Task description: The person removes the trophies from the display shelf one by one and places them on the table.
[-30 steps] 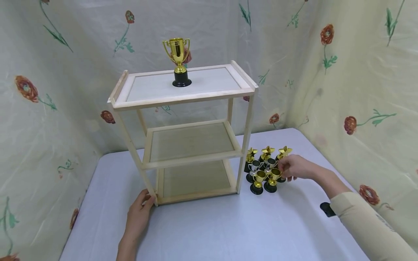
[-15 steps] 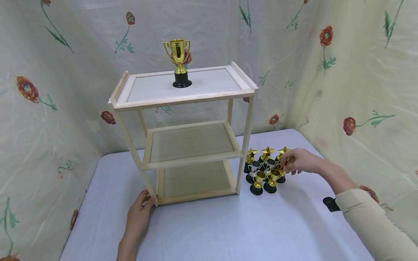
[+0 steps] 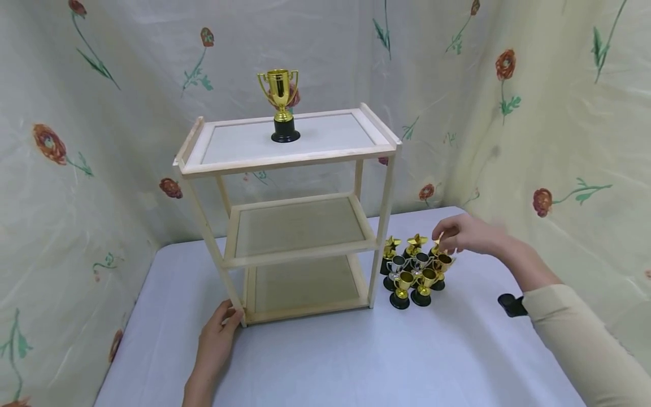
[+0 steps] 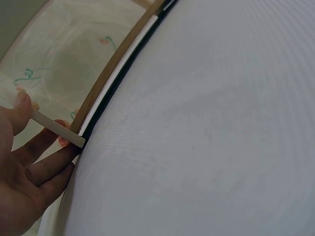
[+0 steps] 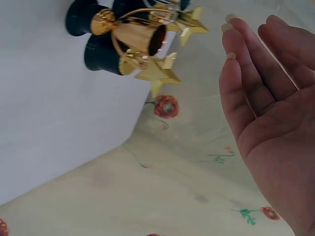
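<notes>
A three-tier wooden shelf [image 3: 300, 226] stands on the table, with a large gold cup trophy [image 3: 280, 87] upright on its top. My left hand [image 3: 216, 339] grips the front left leg near its foot; in the left wrist view that leg [image 4: 56, 129] passes between thumb and fingers. My right hand [image 3: 470, 234] hovers over the small trophies right of the shelf, its fingers loosely bent and holding nothing. Nearest it are a star trophy [image 5: 160, 74] and a copper-coloured cup trophy [image 5: 135, 37]. Gold cups [image 3: 404, 282] and silver cups [image 3: 396, 265] stand beside them.
Flower-printed curtains [image 3: 569, 141] enclose the back and sides. A white cloth covers the table [image 3: 325, 362]. A black wrist device [image 3: 511, 304] sits at the right cuff.
My right hand has risen and moved back from the copper-coloured cup trophy toward the right-hand star trophy. The left hand stays on the leg. The head view has tilted up slightly.
</notes>
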Demonstrator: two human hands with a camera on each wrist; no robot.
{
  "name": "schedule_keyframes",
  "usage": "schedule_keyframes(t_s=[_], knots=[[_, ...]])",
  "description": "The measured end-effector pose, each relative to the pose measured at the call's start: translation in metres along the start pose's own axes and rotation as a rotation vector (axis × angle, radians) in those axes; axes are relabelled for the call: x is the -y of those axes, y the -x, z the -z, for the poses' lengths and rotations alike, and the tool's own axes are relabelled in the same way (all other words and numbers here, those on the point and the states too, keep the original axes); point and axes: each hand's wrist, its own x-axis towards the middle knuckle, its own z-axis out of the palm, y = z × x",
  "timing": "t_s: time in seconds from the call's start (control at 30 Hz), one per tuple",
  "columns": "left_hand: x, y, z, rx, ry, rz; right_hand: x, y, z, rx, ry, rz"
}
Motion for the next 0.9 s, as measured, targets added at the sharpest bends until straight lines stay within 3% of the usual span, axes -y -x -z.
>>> schedule_keyframes(t_s=[0.43,0.67,0.9], knots=[[0.0,0.0,0.0,-0.004,0.009,0.004,0.041,-0.011,0.028,-0.053,0.012,0.055],[-0.002,0.0,0.0,-0.005,0.003,0.008,0.062,-0.011,0.04,-0.087,-0.045,0.123],[-0.001,-0.001,-0.001,-0.003,-0.001,0.018,0.083,-0.011,0.052,-0.145,-0.124,0.116]])
